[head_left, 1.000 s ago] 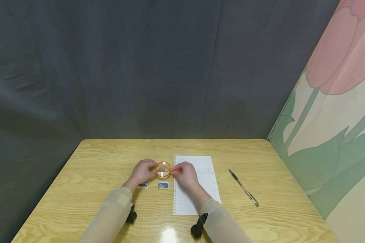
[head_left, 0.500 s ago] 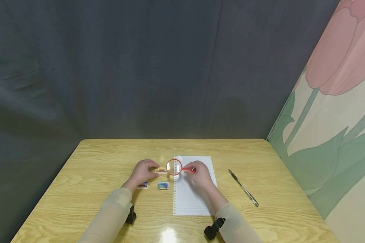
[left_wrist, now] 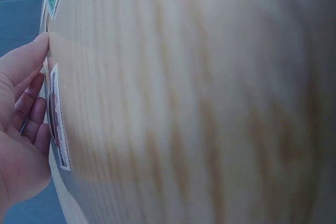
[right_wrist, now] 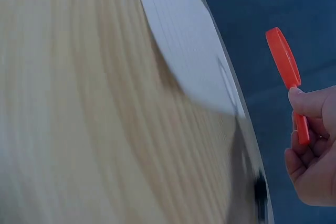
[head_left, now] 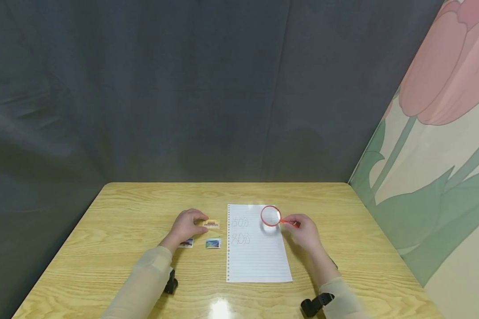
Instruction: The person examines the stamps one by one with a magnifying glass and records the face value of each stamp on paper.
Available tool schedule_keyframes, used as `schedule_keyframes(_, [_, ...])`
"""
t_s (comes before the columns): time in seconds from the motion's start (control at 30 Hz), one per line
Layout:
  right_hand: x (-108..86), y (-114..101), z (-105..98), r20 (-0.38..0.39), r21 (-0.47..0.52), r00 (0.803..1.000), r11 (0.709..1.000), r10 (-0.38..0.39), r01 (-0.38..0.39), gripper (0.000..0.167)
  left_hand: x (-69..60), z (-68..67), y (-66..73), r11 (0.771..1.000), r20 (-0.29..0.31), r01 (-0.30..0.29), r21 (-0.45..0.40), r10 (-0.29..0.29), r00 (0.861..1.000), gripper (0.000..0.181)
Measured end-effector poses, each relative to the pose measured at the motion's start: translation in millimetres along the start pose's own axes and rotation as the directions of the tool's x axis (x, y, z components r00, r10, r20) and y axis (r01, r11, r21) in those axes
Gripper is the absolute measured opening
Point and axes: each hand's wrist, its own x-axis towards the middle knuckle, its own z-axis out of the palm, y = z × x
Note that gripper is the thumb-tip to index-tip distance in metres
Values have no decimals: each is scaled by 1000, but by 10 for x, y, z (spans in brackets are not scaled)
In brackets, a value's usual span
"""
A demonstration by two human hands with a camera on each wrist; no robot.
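In the head view my left hand rests on the table with thumb and index fingertip at the left corners of a small yellow stamp. Two more stamps lie nearer me: a blue-green stamp and a stamp with a dark picture, partly covered by my left wrist. My right hand pinches the red handle of a magnifying glass between thumb and fingers. Its round lens is raised over the upper right of a lined sheet. The right wrist view shows the magnifying glass edge-on.
Handwritten characters stand in two rows on the sheet's left side. A pen lies to the right, mostly hidden behind my right forearm. A dark curtain hangs behind the wooden table; a flower-patterned wall is at right.
My right hand has carried the magnifying glass rightward, from above the yellow stamp to the sheet's upper right. The stamp and the handwriting are now uncovered. My left hand has stayed put.
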Motion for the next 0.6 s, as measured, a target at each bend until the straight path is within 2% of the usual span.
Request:
schedule_keyframes(0.3, [-111,437,-569,-67,-123,995,989,77,-85,15,7,15,-14,1000,-1,0,-3,0,1000,32])
schedule_keyframes(0.6, [-233,770,-964,-39,-209,989,967,143,-148,28,10,22,-1,1000,8,8,-10,-8,1000,34])
